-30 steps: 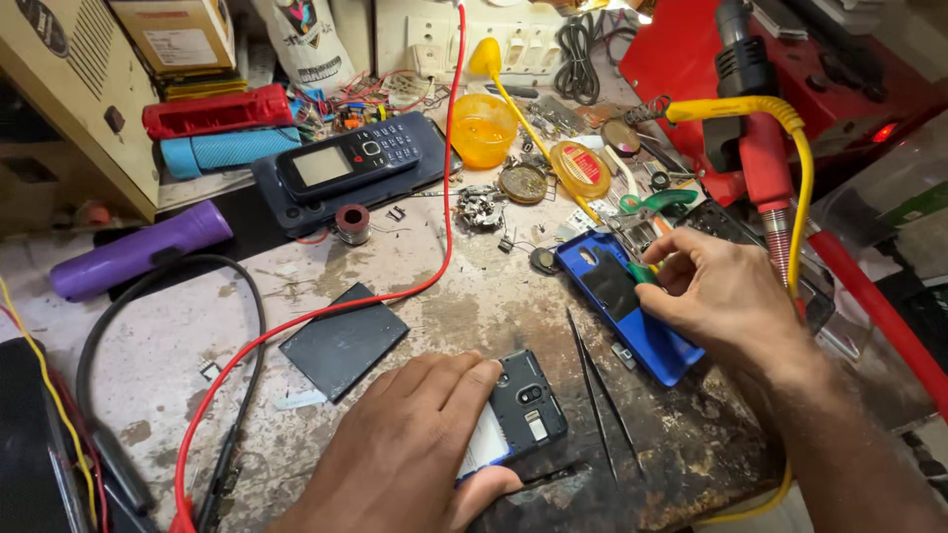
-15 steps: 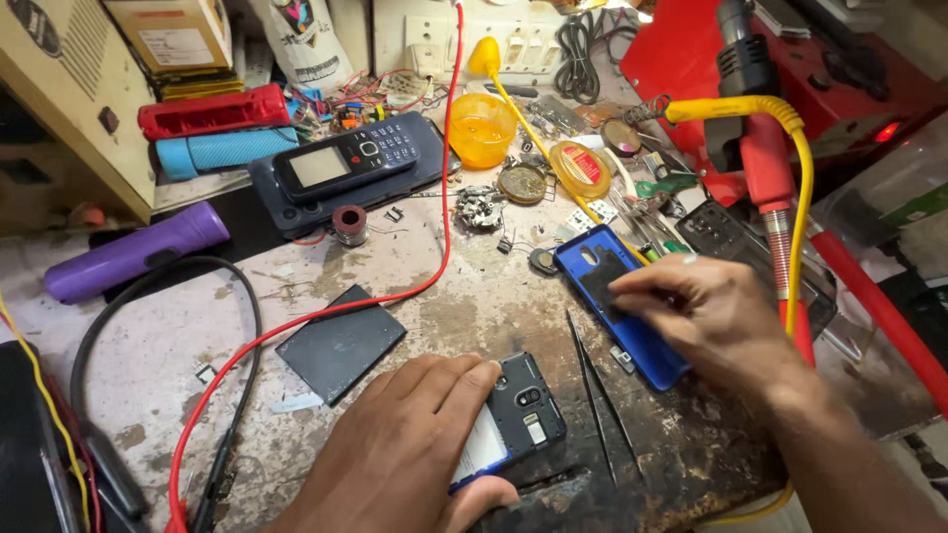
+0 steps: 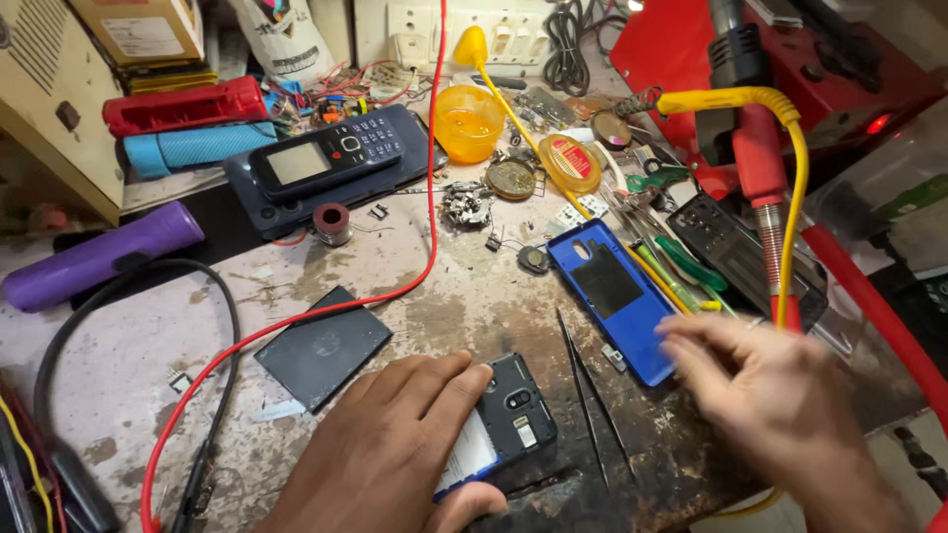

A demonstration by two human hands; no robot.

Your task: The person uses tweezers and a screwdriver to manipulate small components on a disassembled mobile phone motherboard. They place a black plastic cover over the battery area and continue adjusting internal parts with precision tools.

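Two hands (image 3: pixel 395 444) (image 3: pixel 770 395), two phones (image 3: pixel 509 419) (image 3: pixel 326 158), one tweezers (image 3: pixel 583 395).

Worktop (image 3: pixel 464 296) rough, stained, scuffed. Opened phone (image 3: pixel 509 415) dark matt plastic. Blue back cover (image 3: pixel 612 296) smooth plastic. Tweezers (image 3: pixel 583 395) thin dark metal. Red wire (image 3: pixel 432 197) glossy.
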